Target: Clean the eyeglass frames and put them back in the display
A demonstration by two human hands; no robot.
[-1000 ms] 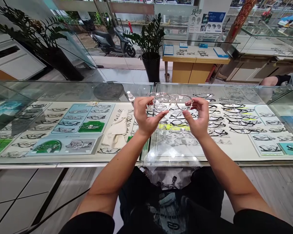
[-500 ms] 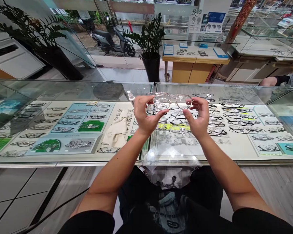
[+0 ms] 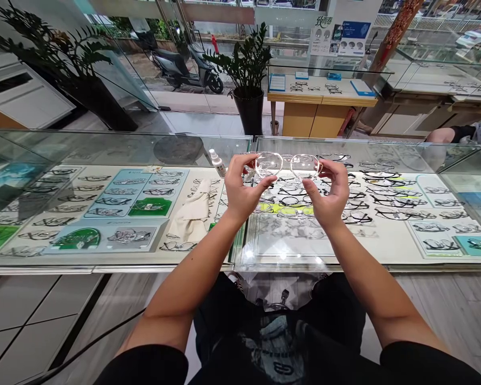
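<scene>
Crosswise, the thin-rimmed, pale round eyeglasses [image 3: 287, 159] hang between the two hands above the glass-topped display counter [image 3: 388, 246], their long axis running left to right. The bare left hand [image 3: 242, 187] pinches one end and the bare right hand [image 3: 331, 190] the other, thumbs below, so neither looks clearly nearer. Left of the eyeglasses stands a small white plastic bottle [image 3: 217, 163]; a crumpled cream cloth [image 3: 191, 214] lies left of them too, nearer the person.
</scene>
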